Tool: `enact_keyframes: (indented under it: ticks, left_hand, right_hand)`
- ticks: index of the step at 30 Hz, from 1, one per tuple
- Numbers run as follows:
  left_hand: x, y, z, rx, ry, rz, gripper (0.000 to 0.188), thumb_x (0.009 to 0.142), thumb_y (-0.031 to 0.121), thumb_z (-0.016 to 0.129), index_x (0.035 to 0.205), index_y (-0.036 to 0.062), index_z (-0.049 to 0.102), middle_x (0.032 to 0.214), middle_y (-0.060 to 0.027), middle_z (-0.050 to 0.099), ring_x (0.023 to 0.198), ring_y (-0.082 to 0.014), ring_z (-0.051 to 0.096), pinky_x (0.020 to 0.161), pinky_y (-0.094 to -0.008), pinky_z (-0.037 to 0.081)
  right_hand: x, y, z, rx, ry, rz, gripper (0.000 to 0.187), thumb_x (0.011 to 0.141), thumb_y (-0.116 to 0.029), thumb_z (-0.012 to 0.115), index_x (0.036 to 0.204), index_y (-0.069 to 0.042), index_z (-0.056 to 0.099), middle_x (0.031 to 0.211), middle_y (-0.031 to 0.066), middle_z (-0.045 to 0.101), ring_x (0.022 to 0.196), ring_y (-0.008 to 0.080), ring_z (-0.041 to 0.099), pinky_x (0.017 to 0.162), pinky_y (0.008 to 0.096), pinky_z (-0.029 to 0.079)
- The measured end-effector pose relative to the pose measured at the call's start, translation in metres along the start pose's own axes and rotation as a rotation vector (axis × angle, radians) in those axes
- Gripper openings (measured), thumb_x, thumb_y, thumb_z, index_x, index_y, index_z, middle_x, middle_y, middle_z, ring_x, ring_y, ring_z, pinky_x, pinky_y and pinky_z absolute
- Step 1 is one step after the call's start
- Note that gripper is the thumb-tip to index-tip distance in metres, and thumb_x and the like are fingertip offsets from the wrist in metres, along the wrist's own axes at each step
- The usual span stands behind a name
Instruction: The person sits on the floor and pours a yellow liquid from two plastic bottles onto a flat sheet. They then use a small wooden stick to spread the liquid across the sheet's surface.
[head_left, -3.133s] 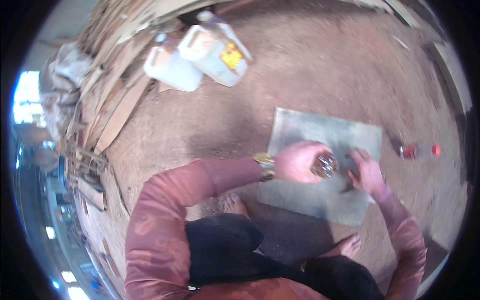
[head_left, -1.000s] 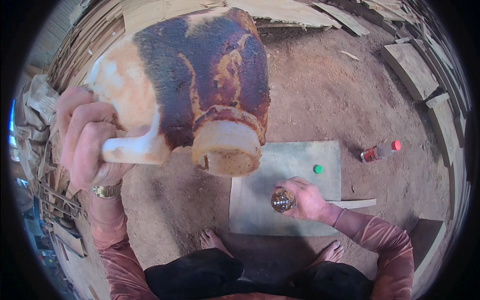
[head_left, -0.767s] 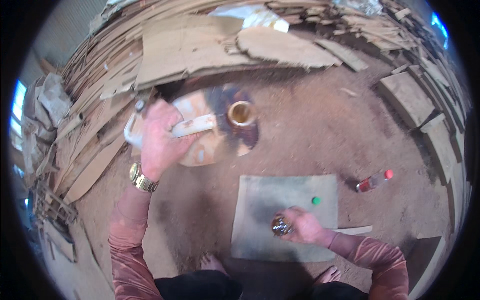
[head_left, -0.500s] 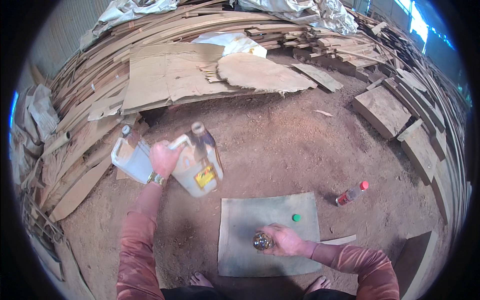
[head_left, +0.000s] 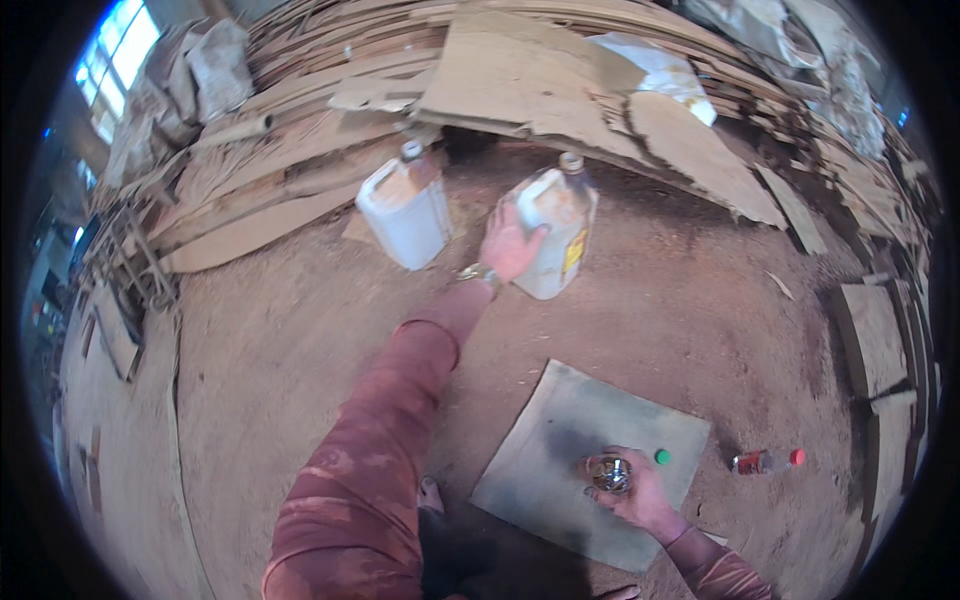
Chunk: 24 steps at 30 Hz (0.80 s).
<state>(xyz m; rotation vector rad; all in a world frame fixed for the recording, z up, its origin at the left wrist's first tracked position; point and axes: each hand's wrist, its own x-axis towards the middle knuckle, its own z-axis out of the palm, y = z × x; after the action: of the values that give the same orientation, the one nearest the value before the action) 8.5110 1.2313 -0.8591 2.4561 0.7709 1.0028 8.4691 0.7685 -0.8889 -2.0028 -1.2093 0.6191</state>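
Note:
My left hand (head_left: pixel 512 245) is against the side of a whitish plastic jug (head_left: pixel 548 262) with a brown neck and a yellow label, which stands on the dirt floor. Its fingers look stretched and the thumb stands apart; the handle is not wrapped. A second white jug (head_left: pixel 408 222) stands to the left. My right hand (head_left: pixel 645 497) is closed round a clear round container (head_left: pixel 608 473), seen from above, with something dark and shiny inside. It is held over a grey-green sheet (head_left: pixel 555 405), and a small green cap (head_left: pixel 662 457) lies beside it.
A small clear bottle with a red cap (head_left: pixel 768 461) lies right of the sheet. Behind the jugs, cardboard (head_left: pixel 530 75) leans over stacked planks (head_left: pixel 320 150). Wood blocks (head_left: pixel 870 340) line the right side. My foot (head_left: pixel 430 494) is near the sheet's left edge.
The jug that my left hand held by its handle has gone down onto the floor beside the other jug, and the grip has loosened. My view has turned left. The right hand keeps the container.

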Motion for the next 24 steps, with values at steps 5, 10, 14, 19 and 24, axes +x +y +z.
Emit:
enact_keyframes:
  ticks: [5,10,14,19,24]
  left_hand:
    - [-0.021,0.034,-0.005,0.099,0.158,0.232,0.066,0.095,0.038,0.067,0.145,-0.0002,0.045,0.135,-0.0249,0.054,0.133,-0.0407,0.049,0.114,-0.0535,0.038]
    - [-0.085,0.059,0.012,-0.125,-0.483,0.575,0.048,0.091,0.031,0.069,0.129,0.0032,0.059,0.121,-0.0207,0.061,0.118,-0.0393,0.057,0.105,-0.0524,0.045]
    - [-0.142,0.075,0.015,-0.359,-0.926,0.684,0.062,0.081,0.034,0.078,0.134,0.0079,0.057,0.128,-0.0186,0.06,0.123,-0.0386,0.056,0.107,-0.0509,0.046]
    - [-0.169,0.117,-0.022,-0.412,-1.189,0.691,0.081,0.061,0.036,0.089,0.132,0.007,0.062,0.13,-0.0192,0.064,0.125,-0.0394,0.06,0.107,-0.0524,0.048]
    - [-0.153,0.145,-0.044,-0.617,-1.353,0.516,0.073,0.067,0.032,0.093,0.128,0.0043,0.065,0.124,-0.0185,0.068,0.114,-0.0357,0.066,0.1,-0.0462,0.053]
  right_hand:
    - [0.0,0.002,0.003,-0.01,-0.001,-0.01,0.072,0.069,-0.029,0.094,0.129,-0.007,0.06,0.122,0.0149,0.068,0.113,0.0382,0.063,0.1,0.0477,0.052]
    - [0.004,0.003,0.0,0.025,0.038,-0.015,0.068,0.069,-0.023,0.092,0.127,-0.006,0.06,0.119,0.0141,0.069,0.112,0.036,0.065,0.1,0.0458,0.052]
    - [0.018,-0.011,-0.002,0.194,0.094,0.062,0.064,0.07,-0.019,0.091,0.124,-0.002,0.061,0.114,0.0128,0.071,0.107,0.03,0.068,0.097,0.0416,0.053]
    - [0.026,-0.028,-0.004,0.24,0.148,0.01,0.065,0.072,-0.02,0.09,0.126,0.001,0.062,0.114,0.0148,0.072,0.109,0.0285,0.069,0.097,0.04,0.054]
    - [0.019,-0.023,-0.026,-0.071,0.166,0.098,0.058,0.076,-0.026,0.089,0.124,0.0,0.067,0.118,0.021,0.071,0.11,0.0372,0.07,0.097,0.0447,0.054]
